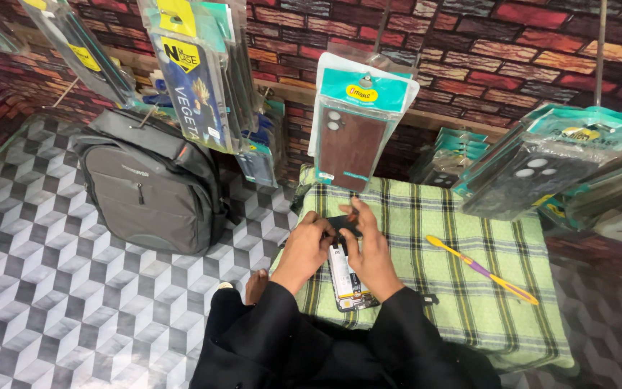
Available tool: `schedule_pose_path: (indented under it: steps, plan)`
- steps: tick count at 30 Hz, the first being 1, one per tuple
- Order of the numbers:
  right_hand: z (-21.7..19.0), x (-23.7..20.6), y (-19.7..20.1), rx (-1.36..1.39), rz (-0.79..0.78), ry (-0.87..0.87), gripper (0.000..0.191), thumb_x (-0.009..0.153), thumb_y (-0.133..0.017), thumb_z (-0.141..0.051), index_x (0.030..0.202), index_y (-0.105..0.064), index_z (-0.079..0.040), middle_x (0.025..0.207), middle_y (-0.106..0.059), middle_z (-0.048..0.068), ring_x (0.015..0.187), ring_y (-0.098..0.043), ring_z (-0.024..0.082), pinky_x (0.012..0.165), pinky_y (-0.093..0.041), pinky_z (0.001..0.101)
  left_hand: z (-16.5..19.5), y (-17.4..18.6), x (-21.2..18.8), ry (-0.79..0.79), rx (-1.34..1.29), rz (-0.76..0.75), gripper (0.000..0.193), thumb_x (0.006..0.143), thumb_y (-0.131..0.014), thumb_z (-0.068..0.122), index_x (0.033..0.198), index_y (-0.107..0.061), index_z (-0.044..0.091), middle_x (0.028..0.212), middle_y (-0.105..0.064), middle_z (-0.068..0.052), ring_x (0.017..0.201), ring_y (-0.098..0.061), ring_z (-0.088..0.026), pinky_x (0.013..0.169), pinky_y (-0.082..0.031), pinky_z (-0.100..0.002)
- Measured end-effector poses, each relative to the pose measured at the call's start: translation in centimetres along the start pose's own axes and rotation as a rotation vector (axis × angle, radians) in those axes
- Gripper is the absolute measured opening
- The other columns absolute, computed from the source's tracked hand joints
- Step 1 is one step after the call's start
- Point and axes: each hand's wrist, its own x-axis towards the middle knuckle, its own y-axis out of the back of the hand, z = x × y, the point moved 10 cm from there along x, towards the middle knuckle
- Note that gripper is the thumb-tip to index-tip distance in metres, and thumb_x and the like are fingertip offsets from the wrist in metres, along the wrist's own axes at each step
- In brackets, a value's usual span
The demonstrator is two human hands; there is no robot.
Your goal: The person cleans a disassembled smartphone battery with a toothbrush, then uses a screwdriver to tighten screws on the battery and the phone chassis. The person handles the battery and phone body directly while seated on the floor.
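Lying left of my hands on the tiled floor is a grey backpack [149, 189]; under them a checked cloth [462, 288]. Hanging just above is a packaged case [358, 130]. My left hand [304, 248] and right hand [368, 252] both pinch the opened phone [347, 284]. A yellow-purple tool [480, 269] lies right.

Even, bright overhead light; soft shadows beneath the hands. Glare streaks the hanging plastic packets above them. Frame edges bend and blur slightly.
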Motion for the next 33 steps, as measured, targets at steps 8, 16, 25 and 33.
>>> schedule_pose_path:
  steps: [8, 16, 25, 33]
  plan:
    - [-0.1, 0.3, -0.2, 0.137, -0.051, 0.024, 0.064, 0.1, -0.063, 0.002, 0.156, -0.032, -0.001, 0.125, -0.069, 0.021, 0.115, -0.071, 0.033, 0.093, -0.059, 0.0407, -0.4, 0.1, -0.2, 0.028, -0.032, -0.006, 0.012, 0.08, -0.07, 0.0, 0.091, -0.07, 0.003, 0.098, -0.061, -0.017, 0.088, -0.067, -0.039, 0.077, -0.054, -0.048]
    - [-0.5, 0.0, -0.7, -0.045, 0.006, 0.04, 0.067, 0.096, -0.07, -0.003, 0.153, -0.036, -0.003, 0.117, -0.071, 0.02, 0.105, -0.073, 0.033, 0.086, -0.059, 0.0393, -1.4, -0.1, -0.1, 0.053, -0.043, 0.009, 0.016, 0.078, -0.068, -0.001, 0.093, -0.071, 0.003, 0.1, -0.061, -0.018, 0.089, -0.067, -0.041, 0.078, -0.053, -0.049]
    - [-0.5, 0.4, 0.0, -0.006, -0.019, 0.016, 0.061, 0.095, -0.069, -0.001, 0.149, -0.04, -0.001, 0.116, -0.072, 0.02, 0.106, -0.073, 0.031, 0.087, -0.06, 0.0361, -1.2, 0.7, 0.0, -0.015, -0.112, 0.101, 0.046, 0.074, -0.058, -0.01, 0.118, -0.061, 0.001, 0.111, -0.067, -0.024, 0.104, -0.065, -0.045, 0.086, -0.052, -0.049]
    - [0.2, 0.2, 0.8, -0.098, 0.069, -0.007, 0.063, 0.088, -0.08, -0.007, 0.138, -0.043, 0.005, 0.11, -0.069, 0.022, 0.098, -0.075, 0.03, 0.08, -0.06, 0.0368, -2.5, 0.5, 0.5, 0.15, -0.214, 0.1, 0.045, 0.077, -0.05, -0.011, 0.118, -0.061, 0.003, 0.108, -0.074, -0.02, 0.096, -0.073, -0.038, 0.084, -0.056, -0.045]
